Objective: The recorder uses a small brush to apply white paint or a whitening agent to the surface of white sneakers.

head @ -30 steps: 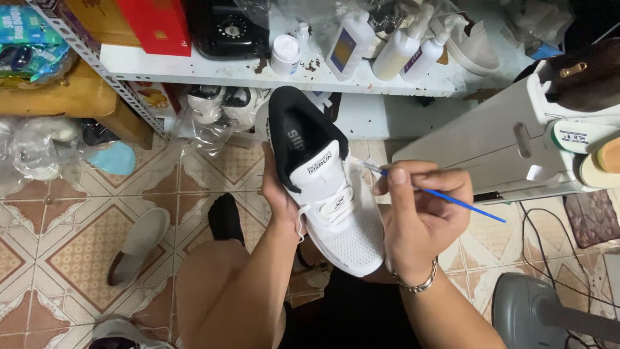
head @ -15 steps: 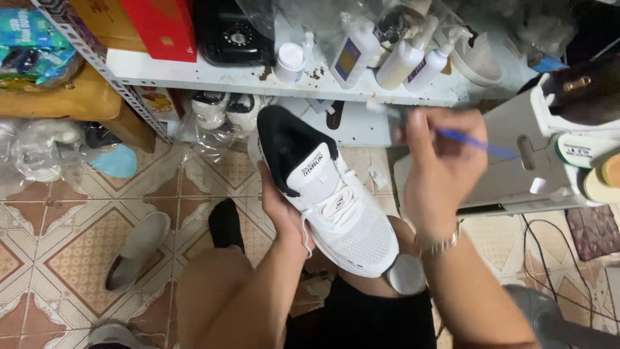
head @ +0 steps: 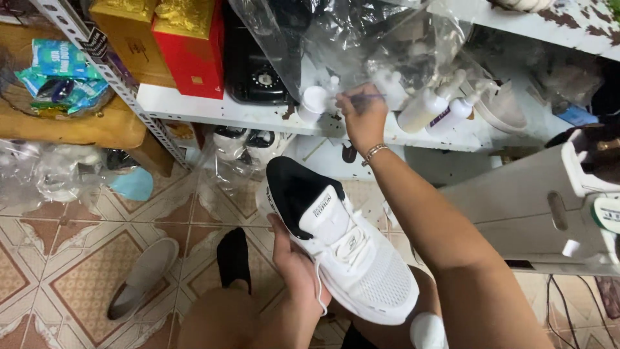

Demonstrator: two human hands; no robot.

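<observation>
My left hand (head: 294, 265) grips a white sneaker (head: 349, 252) with a black lining from below, holding it over my lap, toe toward me. My right hand (head: 361, 116) is stretched out to the white shelf (head: 213, 110) and pinches a thin blue-handled brush (head: 371, 97), its tip down by a small white jar (head: 314, 103). A bracelet sits on that wrist. White squeeze bottles (head: 426, 110) stand just right of the hand.
Yellow and red boxes (head: 187, 45) and a black device (head: 255, 64) sit on the shelf under crumpled clear plastic. A grey slipper (head: 142, 278) and a black slipper (head: 232, 258) lie on the tiled floor. A white appliance (head: 536, 213) stands at the right.
My right hand has moved from beside the sneaker up and away to the shelf, carrying the brush to the small jar. The left hand has kept hold of the sneaker.
</observation>
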